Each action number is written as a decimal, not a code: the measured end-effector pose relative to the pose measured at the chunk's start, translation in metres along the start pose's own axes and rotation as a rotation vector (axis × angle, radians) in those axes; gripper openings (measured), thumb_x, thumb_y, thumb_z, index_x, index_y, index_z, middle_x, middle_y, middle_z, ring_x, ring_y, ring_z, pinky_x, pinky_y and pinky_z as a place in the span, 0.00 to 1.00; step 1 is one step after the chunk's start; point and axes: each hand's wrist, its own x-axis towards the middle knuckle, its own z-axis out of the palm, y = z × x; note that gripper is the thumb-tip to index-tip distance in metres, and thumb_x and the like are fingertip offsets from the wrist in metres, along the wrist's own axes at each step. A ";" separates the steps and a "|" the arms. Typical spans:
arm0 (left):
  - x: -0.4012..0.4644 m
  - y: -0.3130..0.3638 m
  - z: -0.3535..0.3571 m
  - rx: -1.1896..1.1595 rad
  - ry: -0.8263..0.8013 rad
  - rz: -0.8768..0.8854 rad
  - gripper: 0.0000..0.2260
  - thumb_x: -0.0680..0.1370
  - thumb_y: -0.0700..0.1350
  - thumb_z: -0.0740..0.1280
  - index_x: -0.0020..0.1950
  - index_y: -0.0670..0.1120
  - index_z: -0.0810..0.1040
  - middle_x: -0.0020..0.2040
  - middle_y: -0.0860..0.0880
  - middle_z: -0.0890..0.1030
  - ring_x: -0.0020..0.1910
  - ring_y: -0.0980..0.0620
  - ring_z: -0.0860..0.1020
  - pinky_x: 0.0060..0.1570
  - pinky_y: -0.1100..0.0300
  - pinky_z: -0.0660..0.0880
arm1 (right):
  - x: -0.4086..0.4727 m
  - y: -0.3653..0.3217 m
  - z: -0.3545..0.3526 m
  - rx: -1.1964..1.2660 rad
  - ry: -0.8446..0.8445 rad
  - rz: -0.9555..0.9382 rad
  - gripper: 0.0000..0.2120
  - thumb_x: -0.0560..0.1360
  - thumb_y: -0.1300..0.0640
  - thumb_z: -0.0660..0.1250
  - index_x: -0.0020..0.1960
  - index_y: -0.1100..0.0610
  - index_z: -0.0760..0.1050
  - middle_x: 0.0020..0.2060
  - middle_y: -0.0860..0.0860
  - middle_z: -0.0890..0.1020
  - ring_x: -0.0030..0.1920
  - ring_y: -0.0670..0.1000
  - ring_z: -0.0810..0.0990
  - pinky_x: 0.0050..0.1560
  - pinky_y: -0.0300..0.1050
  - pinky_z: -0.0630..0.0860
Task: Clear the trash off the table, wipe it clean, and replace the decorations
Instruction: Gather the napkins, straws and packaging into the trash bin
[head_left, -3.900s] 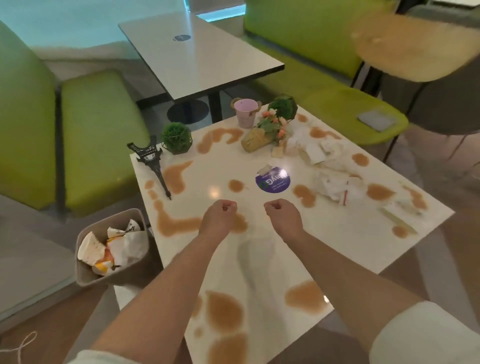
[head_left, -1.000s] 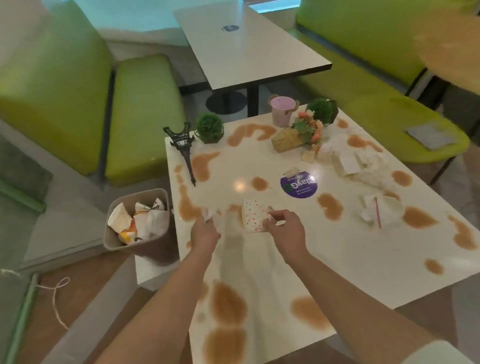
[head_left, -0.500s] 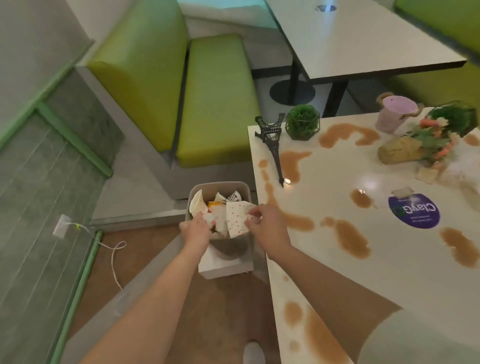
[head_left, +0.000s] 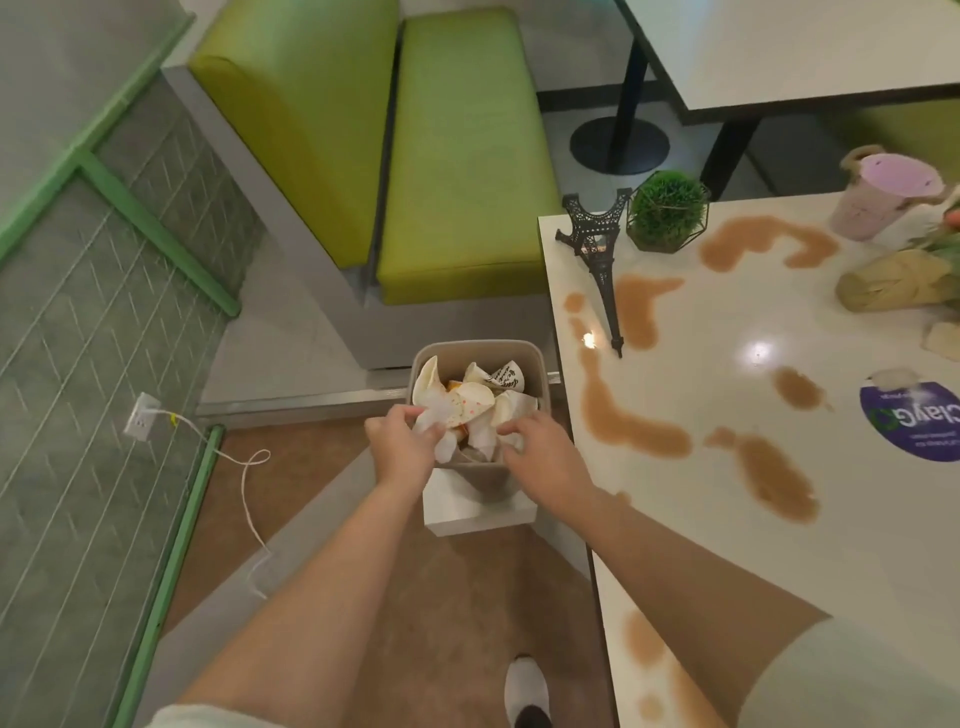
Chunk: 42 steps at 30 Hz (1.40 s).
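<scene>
A beige trash bin (head_left: 537, 364) stands on the floor by the table's left edge, filled with crumpled papers. My left hand (head_left: 400, 441) pinches a white crumpled tissue (head_left: 434, 421) over the bin's near rim. A red-dotted paper (head_left: 470, 405) lies on top of the trash between my hands. My right hand (head_left: 540, 457) hovers over the near right rim with loosely curled fingers and holds nothing I can see. The white table (head_left: 779, 519) carries brown spills (head_left: 623, 431), a toppled black Eiffel tower model (head_left: 597, 249), a green ball plant (head_left: 667, 210), a pink cup (head_left: 878, 197) and a burlap-wrapped bouquet (head_left: 893, 280).
A purple round sticker (head_left: 919, 421) marks the table. The bin sits on a white box (head_left: 478, 506). A green bench (head_left: 457, 156) stands behind it, and a second table (head_left: 779, 47) at the back right. A white cable (head_left: 244, 467) lies on the floor left; my shoe (head_left: 524, 686) below.
My hands carried the dotted paper and the tissue from the table to the bin. The dotted paper has left my right hand and lies in the bin.
</scene>
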 end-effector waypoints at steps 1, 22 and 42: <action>0.002 0.001 0.002 0.015 0.011 0.009 0.13 0.76 0.44 0.71 0.59 0.44 0.76 0.58 0.47 0.68 0.46 0.51 0.73 0.47 0.60 0.69 | -0.002 0.004 0.000 0.012 0.008 0.008 0.13 0.79 0.55 0.63 0.62 0.50 0.77 0.63 0.48 0.73 0.61 0.50 0.74 0.60 0.44 0.72; -0.086 0.076 0.062 0.526 -0.176 0.182 0.19 0.80 0.51 0.60 0.71 0.52 0.71 0.68 0.46 0.72 0.68 0.42 0.67 0.63 0.48 0.68 | -0.096 0.085 -0.116 0.155 0.286 0.121 0.12 0.79 0.57 0.62 0.58 0.48 0.79 0.54 0.45 0.78 0.53 0.45 0.75 0.50 0.39 0.71; -0.357 0.180 0.294 0.249 -0.664 0.538 0.10 0.79 0.50 0.62 0.58 0.54 0.80 0.58 0.55 0.80 0.58 0.53 0.77 0.60 0.55 0.73 | -0.276 0.313 -0.281 0.110 0.477 0.428 0.11 0.76 0.56 0.63 0.56 0.50 0.80 0.52 0.48 0.80 0.56 0.51 0.76 0.50 0.50 0.79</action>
